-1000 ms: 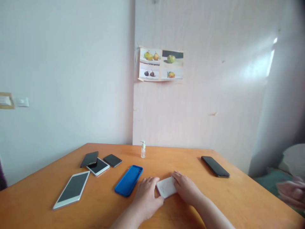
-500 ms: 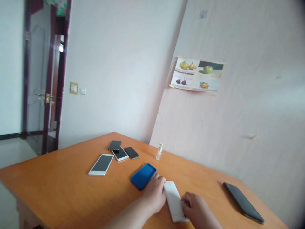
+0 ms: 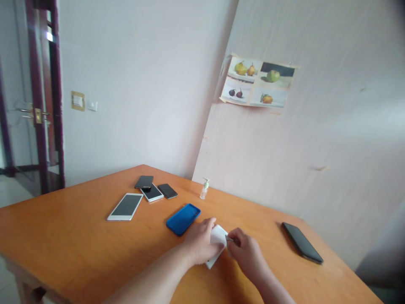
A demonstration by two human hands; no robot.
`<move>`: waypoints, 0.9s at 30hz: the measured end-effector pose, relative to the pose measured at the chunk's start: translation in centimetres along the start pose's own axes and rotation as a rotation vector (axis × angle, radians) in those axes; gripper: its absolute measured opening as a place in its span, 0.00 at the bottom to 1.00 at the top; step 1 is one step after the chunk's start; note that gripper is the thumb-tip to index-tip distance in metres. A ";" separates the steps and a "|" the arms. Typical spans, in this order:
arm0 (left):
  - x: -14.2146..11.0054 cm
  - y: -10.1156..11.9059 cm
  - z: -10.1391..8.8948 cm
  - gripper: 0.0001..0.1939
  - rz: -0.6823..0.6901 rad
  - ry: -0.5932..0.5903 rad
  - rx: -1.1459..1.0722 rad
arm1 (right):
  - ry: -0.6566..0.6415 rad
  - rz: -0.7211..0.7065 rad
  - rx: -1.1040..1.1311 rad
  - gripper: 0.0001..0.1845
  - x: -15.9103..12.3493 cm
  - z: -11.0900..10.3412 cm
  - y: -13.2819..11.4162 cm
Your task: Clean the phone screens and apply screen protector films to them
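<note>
Soft light, pale glare on the right-hand wall (image 3: 303,143), slight blur, dark upper-right corner.

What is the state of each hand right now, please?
Left hand: closed on the white phone.
Right hand: closed, pinching a thin grey object at the white phone's edge; its kind is unclear.

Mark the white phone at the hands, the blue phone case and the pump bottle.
White phone (image 3: 217,232): head view, far part of its white face.
Blue phone case (image 3: 182,220): head view, middle of its inner face.
Pump bottle (image 3: 203,194): head view, clear body below the pump.
</note>
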State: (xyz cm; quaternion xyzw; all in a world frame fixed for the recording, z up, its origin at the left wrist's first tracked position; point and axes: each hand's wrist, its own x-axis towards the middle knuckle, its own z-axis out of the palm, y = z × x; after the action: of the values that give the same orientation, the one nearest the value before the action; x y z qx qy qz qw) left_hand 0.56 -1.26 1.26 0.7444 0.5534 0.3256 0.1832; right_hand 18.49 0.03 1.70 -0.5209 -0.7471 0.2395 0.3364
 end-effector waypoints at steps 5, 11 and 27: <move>-0.4 0.5 0.1 0.49 0.062 -0.121 0.003 | 0.051 -0.013 0.002 0.07 0.1 0.2 0.0; -0.4 0.2 0.4 0.48 0.075 -0.149 0.030 | 0.049 0.008 -0.246 0.09 0.5 0.7 0.6; -1.2 0.4 0.5 0.37 0.146 0.016 0.322 | 0.307 0.187 -0.035 0.08 1.5 1.1 4.2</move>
State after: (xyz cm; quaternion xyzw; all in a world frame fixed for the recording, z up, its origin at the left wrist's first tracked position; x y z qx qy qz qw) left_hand 1.00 -2.51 0.78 0.7998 0.5442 0.2511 0.0329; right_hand 19.97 2.87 -1.63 -0.6243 -0.6394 0.1744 0.4135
